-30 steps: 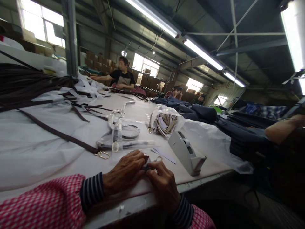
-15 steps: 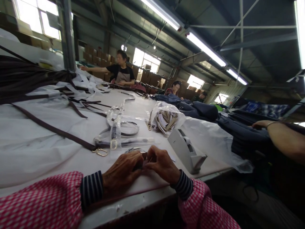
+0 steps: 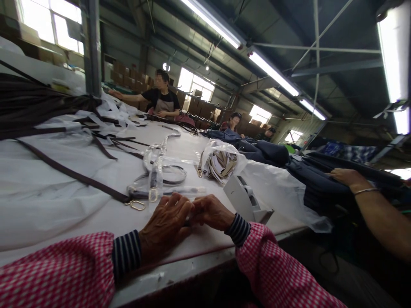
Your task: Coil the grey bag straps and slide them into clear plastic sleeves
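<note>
Hiding dark item (image 3: 188, 220) between left hand (image 3: 165, 224), right hand (image 3: 210, 212)

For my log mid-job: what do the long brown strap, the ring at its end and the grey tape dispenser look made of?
Brown strap: probably leather or imitation, matte dark brown, lying flat and limp.
Ring: metal, polished gold tone, thin and glinting.
Tape dispenser: likely moulded plastic, smooth matte grey.
</note>
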{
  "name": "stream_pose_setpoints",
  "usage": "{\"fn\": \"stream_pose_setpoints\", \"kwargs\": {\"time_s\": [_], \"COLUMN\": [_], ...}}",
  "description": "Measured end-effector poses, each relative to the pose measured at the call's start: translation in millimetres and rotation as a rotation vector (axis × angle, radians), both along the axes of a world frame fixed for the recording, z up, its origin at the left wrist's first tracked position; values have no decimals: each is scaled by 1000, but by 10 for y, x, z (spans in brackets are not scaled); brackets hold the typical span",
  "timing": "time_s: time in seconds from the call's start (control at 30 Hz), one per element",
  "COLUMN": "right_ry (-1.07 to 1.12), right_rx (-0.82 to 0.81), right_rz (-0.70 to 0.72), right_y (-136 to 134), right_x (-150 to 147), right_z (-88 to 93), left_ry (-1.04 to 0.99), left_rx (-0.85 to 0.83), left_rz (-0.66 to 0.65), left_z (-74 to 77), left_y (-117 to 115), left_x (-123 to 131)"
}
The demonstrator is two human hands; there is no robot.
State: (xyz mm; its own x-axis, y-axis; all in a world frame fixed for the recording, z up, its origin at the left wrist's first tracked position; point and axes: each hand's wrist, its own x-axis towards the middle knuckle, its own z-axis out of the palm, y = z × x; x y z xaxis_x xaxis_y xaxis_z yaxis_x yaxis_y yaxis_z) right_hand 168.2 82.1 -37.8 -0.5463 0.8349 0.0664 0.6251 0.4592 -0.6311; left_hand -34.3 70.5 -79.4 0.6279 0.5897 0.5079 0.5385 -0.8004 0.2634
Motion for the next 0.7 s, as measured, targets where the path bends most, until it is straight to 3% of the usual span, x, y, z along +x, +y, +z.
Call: {"fn": "stream_pose_setpoints", "kwargs": {"time_s": [0.07,0.2,0.43,0.53,0.7], "right_ry": [-36,-143,-511,-614,-738], "right_rx": [48,108,174,249,555], "right_rz": [-11,16,133,151,121], "right_y": [-22,-59,-52,-126,-320], "right_x": [-25,-71,-210,-230,-169], "right_z": [32,145,417,419,270], "left_ry": [40,72,90,88,124], "left_rx": [-8,-91,-145,-121,-102], "left_rz": [22,-88,-105,-89,-97], "left_z": [0,17,51,45,74], "left_y": [31,89,109,96,87], "left_x": [-4,-29,-58,-48,-39]}}
